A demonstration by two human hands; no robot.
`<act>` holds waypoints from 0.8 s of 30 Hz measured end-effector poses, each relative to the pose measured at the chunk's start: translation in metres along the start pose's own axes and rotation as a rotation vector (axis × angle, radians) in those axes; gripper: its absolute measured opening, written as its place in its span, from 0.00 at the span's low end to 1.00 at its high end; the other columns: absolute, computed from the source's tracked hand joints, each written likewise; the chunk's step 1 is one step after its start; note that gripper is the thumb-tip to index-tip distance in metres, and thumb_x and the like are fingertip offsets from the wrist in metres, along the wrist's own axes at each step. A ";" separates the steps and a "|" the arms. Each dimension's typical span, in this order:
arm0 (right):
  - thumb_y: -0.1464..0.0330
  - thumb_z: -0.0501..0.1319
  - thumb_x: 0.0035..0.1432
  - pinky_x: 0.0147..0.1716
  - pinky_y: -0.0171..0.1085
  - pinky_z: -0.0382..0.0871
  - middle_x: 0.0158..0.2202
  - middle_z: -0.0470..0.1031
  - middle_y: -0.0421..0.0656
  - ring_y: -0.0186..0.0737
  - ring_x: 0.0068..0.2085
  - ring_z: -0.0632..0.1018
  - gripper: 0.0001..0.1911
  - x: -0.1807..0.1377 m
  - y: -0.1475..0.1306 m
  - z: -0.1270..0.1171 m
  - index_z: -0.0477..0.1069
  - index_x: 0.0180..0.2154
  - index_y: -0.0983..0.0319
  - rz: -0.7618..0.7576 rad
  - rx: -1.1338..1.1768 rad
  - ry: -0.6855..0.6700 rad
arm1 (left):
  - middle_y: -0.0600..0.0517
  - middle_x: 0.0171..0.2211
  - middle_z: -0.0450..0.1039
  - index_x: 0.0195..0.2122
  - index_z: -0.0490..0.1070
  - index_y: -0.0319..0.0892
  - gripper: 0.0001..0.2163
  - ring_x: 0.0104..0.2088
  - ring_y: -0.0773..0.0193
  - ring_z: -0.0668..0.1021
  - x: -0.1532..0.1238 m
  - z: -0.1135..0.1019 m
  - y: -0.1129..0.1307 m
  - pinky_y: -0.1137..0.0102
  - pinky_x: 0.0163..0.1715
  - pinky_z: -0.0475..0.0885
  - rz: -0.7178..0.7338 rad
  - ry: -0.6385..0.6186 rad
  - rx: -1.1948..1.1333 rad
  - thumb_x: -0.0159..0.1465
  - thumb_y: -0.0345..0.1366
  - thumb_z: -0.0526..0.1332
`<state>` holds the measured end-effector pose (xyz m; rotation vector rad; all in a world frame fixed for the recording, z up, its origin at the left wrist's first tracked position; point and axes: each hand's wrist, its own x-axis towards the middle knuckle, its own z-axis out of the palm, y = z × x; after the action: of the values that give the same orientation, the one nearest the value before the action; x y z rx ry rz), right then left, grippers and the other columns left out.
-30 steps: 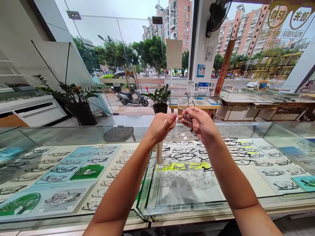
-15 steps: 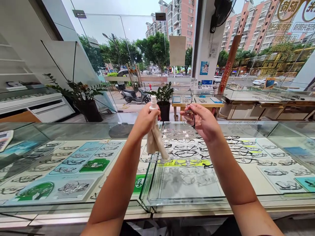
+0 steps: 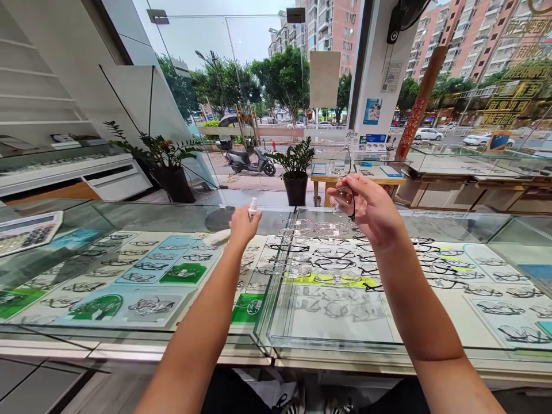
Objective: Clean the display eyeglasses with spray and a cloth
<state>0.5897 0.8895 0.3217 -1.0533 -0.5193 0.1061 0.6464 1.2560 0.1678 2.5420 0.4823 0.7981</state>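
Note:
My left hand (image 3: pixel 242 225) reaches forward over the glass counter (image 3: pixel 142 221), its fingers wrapped round a small white spray bottle (image 3: pixel 252 207) whose top sticks up above them. A pale cloth (image 3: pixel 218 237) lies on the glass just left of that hand; whether the hand still grips it I cannot tell. My right hand (image 3: pixel 373 208) is raised above the counter and pinches a pair of thin dark-rimmed glasses (image 3: pixel 342 183) with clear lenses, held upright.
The glass display case (image 3: pixel 328 322) holds several rows of spectacle frames on white, blue and green cards. Two potted plants (image 3: pixel 295 172) stand behind it. A second counter (image 3: pixel 474 172) runs at the right, white shelves at the left, windows behind.
My left hand has dropped from chest height down and forward to the counter top with the bottle and cloth. My right hand stays raised with the glasses. The view has shifted right.

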 end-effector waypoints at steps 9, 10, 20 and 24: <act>0.56 0.80 0.52 0.43 0.38 0.81 0.37 0.81 0.40 0.42 0.44 0.86 0.16 -0.001 0.000 0.002 0.78 0.33 0.56 0.008 -0.024 0.016 | 0.43 0.49 0.81 0.42 0.77 0.43 0.14 0.49 0.47 0.80 -0.005 0.039 -0.015 0.65 0.42 0.69 0.020 -0.185 -0.025 0.68 0.50 0.66; 0.56 0.80 0.52 0.44 0.38 0.81 0.37 0.81 0.40 0.42 0.44 0.86 0.16 -0.001 0.000 0.003 0.78 0.33 0.56 0.007 -0.023 0.015 | 0.43 0.49 0.81 0.42 0.77 0.43 0.15 0.49 0.47 0.80 -0.005 0.040 -0.016 0.65 0.41 0.69 0.019 -0.193 -0.025 0.68 0.50 0.67; 0.54 0.82 0.48 0.45 0.37 0.81 0.36 0.80 0.38 0.40 0.43 0.86 0.20 0.000 0.002 0.002 0.78 0.33 0.56 0.008 -0.007 -0.010 | 0.44 0.47 0.81 0.40 0.77 0.44 0.15 0.48 0.48 0.80 -0.007 0.043 -0.015 0.66 0.40 0.68 0.017 -0.236 -0.022 0.66 0.51 0.67; 0.53 0.81 0.49 0.46 0.39 0.81 0.37 0.80 0.39 0.42 0.45 0.86 0.20 -0.001 0.001 0.003 0.77 0.34 0.56 0.008 -0.032 -0.004 | 0.42 0.47 0.80 0.39 0.76 0.44 0.16 0.48 0.45 0.80 -0.005 0.038 -0.013 0.64 0.43 0.71 -0.008 -0.236 -0.033 0.62 0.52 0.68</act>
<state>0.5875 0.8919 0.3216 -1.0867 -0.5222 0.1073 0.6632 1.2538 0.1305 2.5582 0.3984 0.4897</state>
